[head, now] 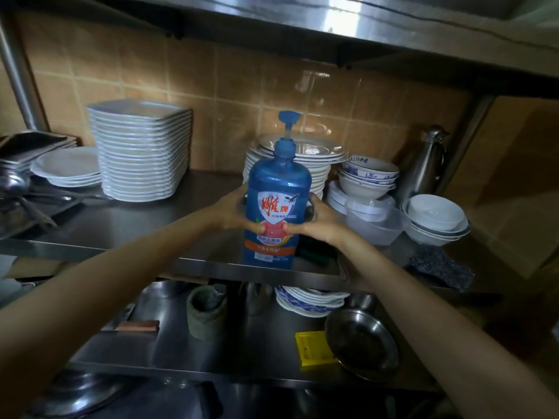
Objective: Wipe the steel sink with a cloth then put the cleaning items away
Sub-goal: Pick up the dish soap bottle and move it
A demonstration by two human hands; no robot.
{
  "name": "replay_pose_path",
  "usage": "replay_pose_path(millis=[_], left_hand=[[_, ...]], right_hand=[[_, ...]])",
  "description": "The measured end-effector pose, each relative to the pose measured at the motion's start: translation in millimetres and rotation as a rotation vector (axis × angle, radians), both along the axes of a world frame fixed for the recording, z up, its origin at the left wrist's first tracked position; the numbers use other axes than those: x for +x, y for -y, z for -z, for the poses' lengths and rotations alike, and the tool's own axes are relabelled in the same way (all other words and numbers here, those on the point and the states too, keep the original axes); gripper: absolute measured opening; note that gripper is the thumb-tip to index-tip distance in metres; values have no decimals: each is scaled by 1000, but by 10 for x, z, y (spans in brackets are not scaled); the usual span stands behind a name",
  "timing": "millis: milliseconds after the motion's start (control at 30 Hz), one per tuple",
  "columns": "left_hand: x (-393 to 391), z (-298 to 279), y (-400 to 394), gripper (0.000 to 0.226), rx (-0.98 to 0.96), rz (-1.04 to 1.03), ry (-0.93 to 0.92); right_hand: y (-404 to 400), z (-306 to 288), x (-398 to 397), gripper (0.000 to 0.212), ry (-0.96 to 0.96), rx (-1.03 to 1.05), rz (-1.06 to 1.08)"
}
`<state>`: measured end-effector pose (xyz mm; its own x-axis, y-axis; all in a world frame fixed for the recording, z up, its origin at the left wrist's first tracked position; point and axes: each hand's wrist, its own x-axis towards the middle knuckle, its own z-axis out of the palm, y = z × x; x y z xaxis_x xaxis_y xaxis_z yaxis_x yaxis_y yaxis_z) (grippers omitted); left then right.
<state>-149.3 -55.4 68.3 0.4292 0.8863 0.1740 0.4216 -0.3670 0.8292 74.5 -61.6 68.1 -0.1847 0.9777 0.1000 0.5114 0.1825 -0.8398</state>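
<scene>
Both hands clasp the blue detergent bottle [276, 207] at its middle, left hand [231, 211] and right hand [317, 220] curled round opposite sides, likely to keep the tall pump bottle upright while seating it on the steel shelf [136, 225]; a dark sponge [314, 252] lies just right of the bottle's base; behind the bottle stand stacked plates [305, 155].
</scene>
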Motion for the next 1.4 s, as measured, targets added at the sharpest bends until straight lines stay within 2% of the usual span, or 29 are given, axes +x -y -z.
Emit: replay_pose_path(millis=[167, 300, 433, 633, 800, 1400], left_hand=[[-70, -36, -155, 108, 2, 22, -25], [-131, -4, -275, 90, -8, 13, -5], [-173, 2, -321, 83, 13, -20, 20], [-213, 81, -309, 105, -14, -57, 89], [-172, 124, -302, 91, 14, -119, 122], [-150, 143, -172, 89, 103, -208, 84]], right_hand=[[-134, 0, -103, 89, -12, 5, 19], [-206, -5, -190, 85, -29, -19, 15], [-268, 17, -260, 86, -74, -38, 31], [-338, 81, -270, 81, -118, -57, 20], [-300, 101, -288, 76, -150, -41, 2], [-107, 93, -320, 73, -54, 54, 68]])
